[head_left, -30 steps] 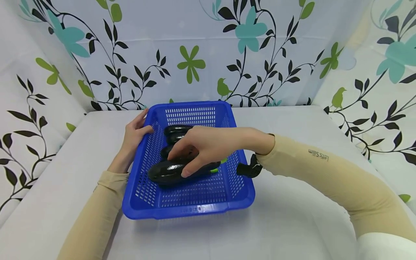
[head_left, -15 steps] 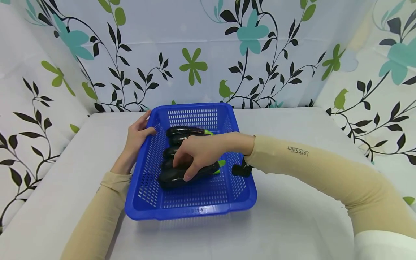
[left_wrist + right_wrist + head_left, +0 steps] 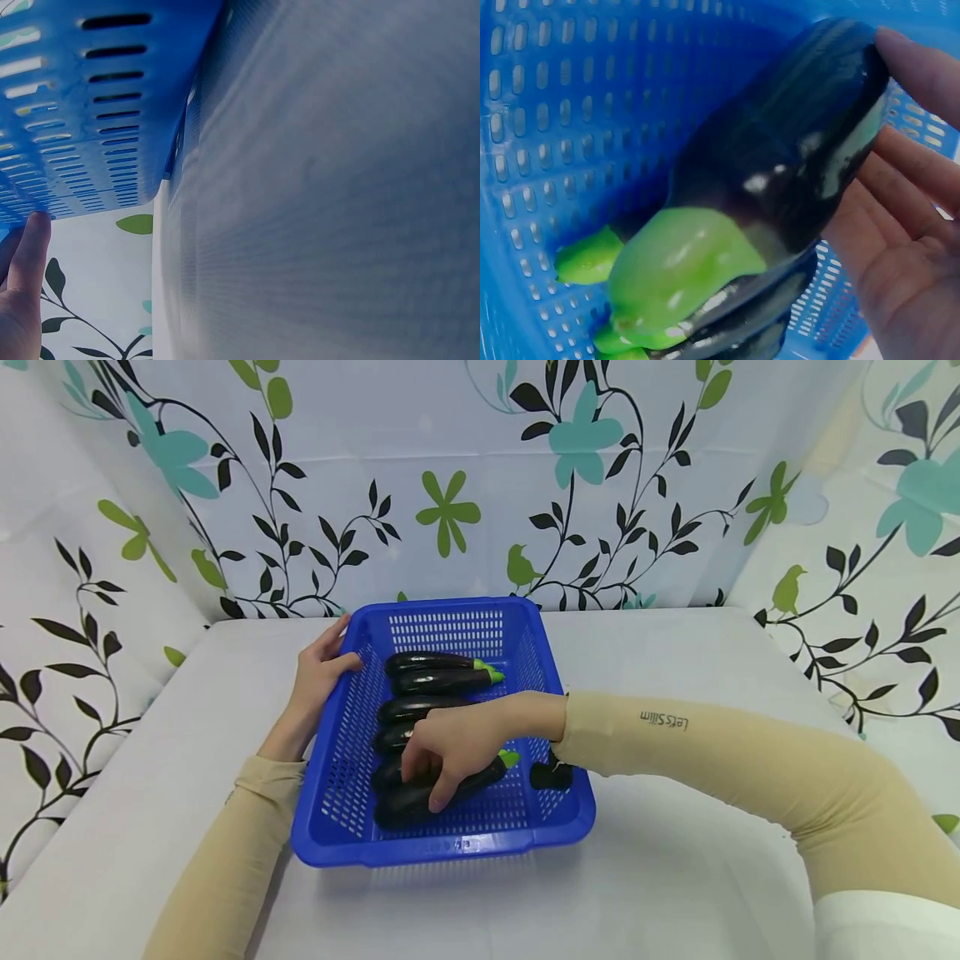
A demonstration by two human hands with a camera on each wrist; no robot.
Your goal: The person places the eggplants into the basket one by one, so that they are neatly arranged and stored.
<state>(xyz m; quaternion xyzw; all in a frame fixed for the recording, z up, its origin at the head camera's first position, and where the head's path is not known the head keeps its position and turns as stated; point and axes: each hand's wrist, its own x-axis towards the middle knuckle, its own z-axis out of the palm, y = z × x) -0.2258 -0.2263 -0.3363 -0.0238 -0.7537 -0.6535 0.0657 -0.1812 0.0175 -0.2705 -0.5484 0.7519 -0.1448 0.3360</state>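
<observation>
A blue perforated plastic basket (image 3: 525,838) stands on the white table with several glossy dark eggplants (image 3: 431,682) lying side by side in it, green caps to the right. My left hand (image 3: 318,672) holds the basket's left rim, thumb over the edge and fingers outside. The left wrist view shows a finger (image 3: 31,247) against the basket wall. My right hand (image 3: 461,739) reaches in from the right and grips the nearest eggplant (image 3: 405,807) between thumb and fingers. In the right wrist view its thumb (image 3: 922,71) presses the eggplant's blunt end; part of the other fingers' contact is hidden.
White cloth covers the table (image 3: 660,877). A patterned curtain (image 3: 450,435) with leaves and flowers rises at the back and both sides. A black strap piece (image 3: 551,774) hangs below my right wrist, over the basket's right wall.
My right hand has moved toward the basket's near side with the front eggplant, and the far eggplants now show more fully. My left hand stays on the rim.
</observation>
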